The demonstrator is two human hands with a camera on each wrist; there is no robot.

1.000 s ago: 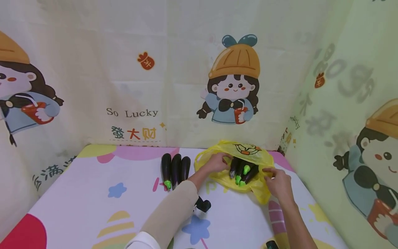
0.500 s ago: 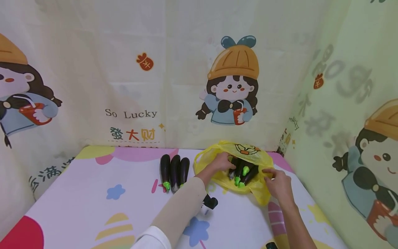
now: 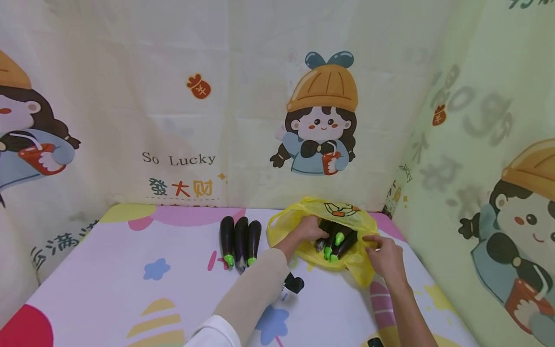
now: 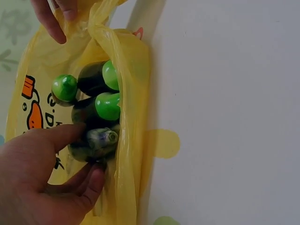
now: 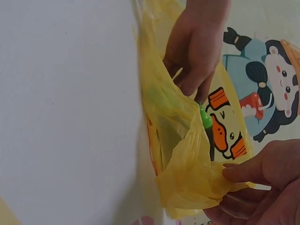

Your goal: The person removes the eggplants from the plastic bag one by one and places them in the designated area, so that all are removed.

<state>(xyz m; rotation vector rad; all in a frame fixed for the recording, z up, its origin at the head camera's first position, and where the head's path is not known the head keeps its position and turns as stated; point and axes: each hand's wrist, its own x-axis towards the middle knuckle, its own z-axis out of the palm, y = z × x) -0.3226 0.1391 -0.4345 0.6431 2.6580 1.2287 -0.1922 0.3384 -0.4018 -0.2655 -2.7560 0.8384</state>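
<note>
A yellow plastic bag [image 3: 362, 273] lies on its side at the back right, its mouth facing me, with several dark eggplants [image 3: 347, 245] inside. My left hand [image 3: 309, 228] reaches into the left of the opening. Its thumb and fingers hold the eggplant with a pale, greyish stem end [image 4: 102, 138], seen closely in the left wrist view. Beside that one lie eggplants with bright green caps [image 4: 108, 106]. On the right, my right hand [image 3: 387, 255] pinches the bag's rim, and the plastic bunches between its thumb and fingers [image 5: 246, 171] in the right wrist view.
Three more eggplants [image 3: 241, 241] lie side by side on the printed tablecloth [image 3: 104, 279], left of the bag. A cloth wall with cartoon prints [image 3: 247, 144] stands behind the table, another [image 3: 438, 183] at the right. Small black devices [image 3: 295, 283] sit at the wrists.
My left hand has moved deeper into the bag and closed its fingers on the eggplant at the left. The right hand keeps its pinch on the rim. The head view has shifted slightly.
</note>
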